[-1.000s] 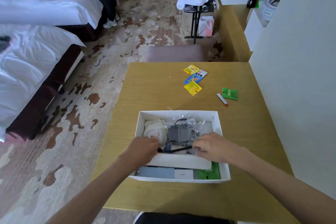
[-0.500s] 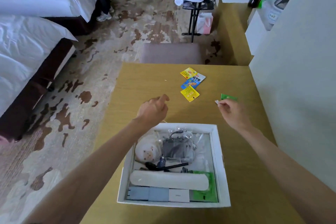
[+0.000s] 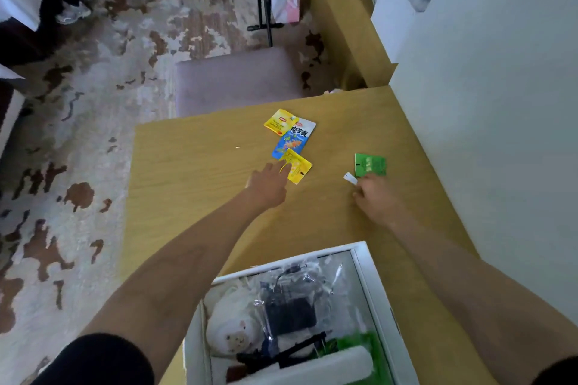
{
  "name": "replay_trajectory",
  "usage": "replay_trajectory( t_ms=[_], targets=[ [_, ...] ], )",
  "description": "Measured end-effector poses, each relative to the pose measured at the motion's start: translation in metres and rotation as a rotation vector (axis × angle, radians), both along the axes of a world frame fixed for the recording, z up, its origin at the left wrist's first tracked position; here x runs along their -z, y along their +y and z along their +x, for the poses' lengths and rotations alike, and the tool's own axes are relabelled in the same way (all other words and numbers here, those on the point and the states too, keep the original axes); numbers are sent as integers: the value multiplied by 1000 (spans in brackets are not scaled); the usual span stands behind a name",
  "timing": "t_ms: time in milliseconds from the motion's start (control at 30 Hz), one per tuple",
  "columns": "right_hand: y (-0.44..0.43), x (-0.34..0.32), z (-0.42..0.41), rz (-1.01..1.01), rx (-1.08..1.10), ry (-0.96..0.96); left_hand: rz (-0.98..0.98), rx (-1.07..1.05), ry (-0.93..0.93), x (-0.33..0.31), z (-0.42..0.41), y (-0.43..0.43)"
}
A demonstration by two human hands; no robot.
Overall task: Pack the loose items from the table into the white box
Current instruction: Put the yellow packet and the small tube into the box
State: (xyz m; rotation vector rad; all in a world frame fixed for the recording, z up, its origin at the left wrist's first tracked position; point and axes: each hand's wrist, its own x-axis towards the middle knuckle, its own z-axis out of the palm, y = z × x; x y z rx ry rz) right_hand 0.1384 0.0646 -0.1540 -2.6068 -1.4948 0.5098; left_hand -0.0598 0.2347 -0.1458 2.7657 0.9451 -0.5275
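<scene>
The white box (image 3: 363,266) stands at the table's near edge, holding a white plush toy (image 3: 230,322), a bagged dark device (image 3: 289,306), a white roll (image 3: 316,367) and something green. Further out lie a yellow packet (image 3: 298,169), a blue-and-white snack packet (image 3: 295,138) and a second yellow packet (image 3: 279,122). My left hand (image 3: 269,186) is stretched out, fingertips touching the nearer yellow packet's edge. My right hand (image 3: 377,197) pinches one end of a small white stick (image 3: 350,178), just below a green packet (image 3: 370,165).
A white wall (image 3: 488,109) runs along the wooden table's (image 3: 194,166) right side. A padded stool (image 3: 237,81) sits beyond the far edge. Patterned carpet lies to the left, with a person's shoe (image 3: 73,14) far off.
Both hands left the box and reached out across the table. The left went to the nearer yellow packet, the right to the white stick. My view tilted forward, so the box sits lower.
</scene>
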Motion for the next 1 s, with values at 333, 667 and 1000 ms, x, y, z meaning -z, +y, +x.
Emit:
replay_trajectory(
  t_ms=[333, 667, 1000],
  targets=[
    [-18, 9, -3, 322, 241, 508, 145, 225, -131, 30, 12, -11],
    [-66, -83, -32, 650, 290, 924, 160, 106, -81, -10, -21, -35],
    [-128, -128, -101, 209, -353, 760, -320, -742, -1060, -112, -102, -138]
  ],
)
